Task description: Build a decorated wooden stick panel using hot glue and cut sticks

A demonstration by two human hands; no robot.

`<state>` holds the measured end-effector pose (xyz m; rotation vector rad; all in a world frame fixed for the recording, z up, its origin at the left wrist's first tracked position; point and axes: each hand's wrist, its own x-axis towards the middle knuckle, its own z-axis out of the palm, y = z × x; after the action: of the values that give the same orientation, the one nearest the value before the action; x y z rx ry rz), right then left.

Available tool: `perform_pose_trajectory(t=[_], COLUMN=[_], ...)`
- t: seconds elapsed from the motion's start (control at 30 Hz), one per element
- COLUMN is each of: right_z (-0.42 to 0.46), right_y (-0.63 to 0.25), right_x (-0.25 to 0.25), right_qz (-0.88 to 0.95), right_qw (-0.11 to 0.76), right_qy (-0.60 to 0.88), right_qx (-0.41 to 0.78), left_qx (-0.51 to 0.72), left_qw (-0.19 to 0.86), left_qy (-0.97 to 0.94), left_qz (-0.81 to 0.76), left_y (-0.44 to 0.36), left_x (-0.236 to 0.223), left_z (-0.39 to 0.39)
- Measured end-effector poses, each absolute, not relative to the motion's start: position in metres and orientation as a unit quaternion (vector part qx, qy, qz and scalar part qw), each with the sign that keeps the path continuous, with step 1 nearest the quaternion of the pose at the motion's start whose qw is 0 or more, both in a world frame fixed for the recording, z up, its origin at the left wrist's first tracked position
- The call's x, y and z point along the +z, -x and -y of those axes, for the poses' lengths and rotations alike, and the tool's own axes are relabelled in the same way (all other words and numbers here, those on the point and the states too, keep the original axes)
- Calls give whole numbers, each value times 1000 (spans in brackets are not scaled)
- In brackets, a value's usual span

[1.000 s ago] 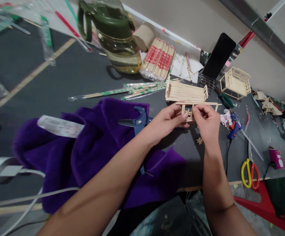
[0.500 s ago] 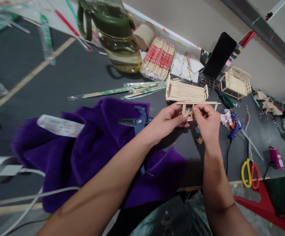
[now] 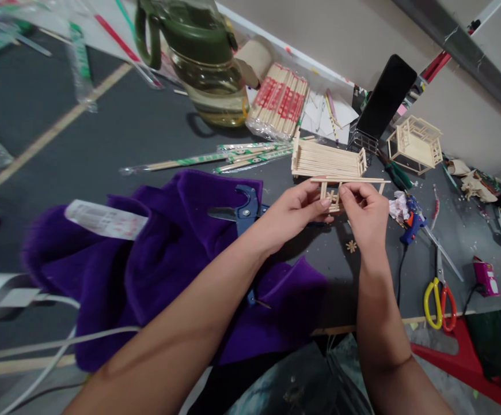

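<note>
Between my two hands is a small wooden stick frame, made of thin pale sticks with a little star-like piece inside one section. My left hand grips its left end, thumb on the front. The fingers of my right hand pinch the frame near its middle upright; their tips partly hide it. Just behind it sits a small slatted wooden bed-like model. A loose star-shaped stick piece lies on the dark table, below my right hand.
Left of my hands, blue cutters rest on purple cloth. To the right are a blue glue gun, scissors and pliers. Behind stand a jug, bundled chopsticks, a phone and another stick model.
Almost nothing differs. The stick frame's right end has shifted very slightly to the right, and both hands keep their hold on it.
</note>
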<state>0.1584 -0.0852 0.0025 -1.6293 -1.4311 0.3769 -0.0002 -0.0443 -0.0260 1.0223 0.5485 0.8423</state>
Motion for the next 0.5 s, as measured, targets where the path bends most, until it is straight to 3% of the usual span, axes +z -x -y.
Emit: perform_pose_trajectory(t=[0.13,0.4,0.5], right_z=[88,111,114], right_y=[-161,-212,-234], right_x=[8,21,12], right_qz=[587,482,462], right_qw=[465,525,530], right_qy=[648,702,711], right_qx=[139,-6,9], left_qx=[388,390,389], left_qw=[758,763,761], left_qy=[-461,-447,-451], left_qz=[-251,-257,-256], left_y=[2,6,7], left_x=[-25,-23,-23], left_z=[44,43,42])
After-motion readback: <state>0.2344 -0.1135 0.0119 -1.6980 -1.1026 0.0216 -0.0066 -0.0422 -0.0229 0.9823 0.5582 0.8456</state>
